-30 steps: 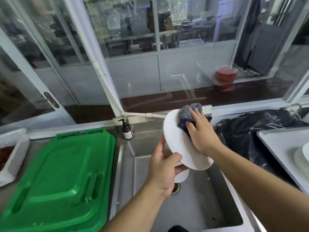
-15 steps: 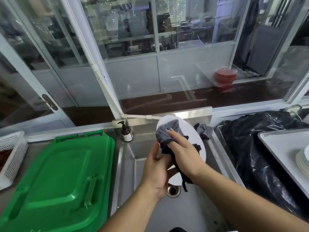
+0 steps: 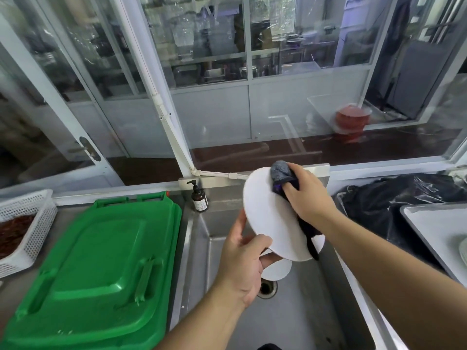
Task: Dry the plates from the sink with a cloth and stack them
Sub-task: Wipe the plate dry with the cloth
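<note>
Left hand (image 3: 240, 263) fingers pinch the lower edge of the tilted white plate (image 3: 273, 215) above the sink (image 3: 298, 311). Right hand (image 3: 307, 195) fingers, curled, press the grey cloth (image 3: 281, 173) against its upper rim.

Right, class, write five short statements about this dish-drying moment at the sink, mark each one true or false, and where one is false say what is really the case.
1. The left hand grips the white plate at its lower edge. True.
2. The right hand presses a grey cloth against the plate's upper part. True.
3. The plate lies flat on the bottom of the steel sink. False: it is held tilted above the sink.
4. The brown pump bottle stands on the green bin lid. False: it stands at the sink's back left corner, beside the lid.
5. A black plastic bag lies to the right of the sink. True.
</note>
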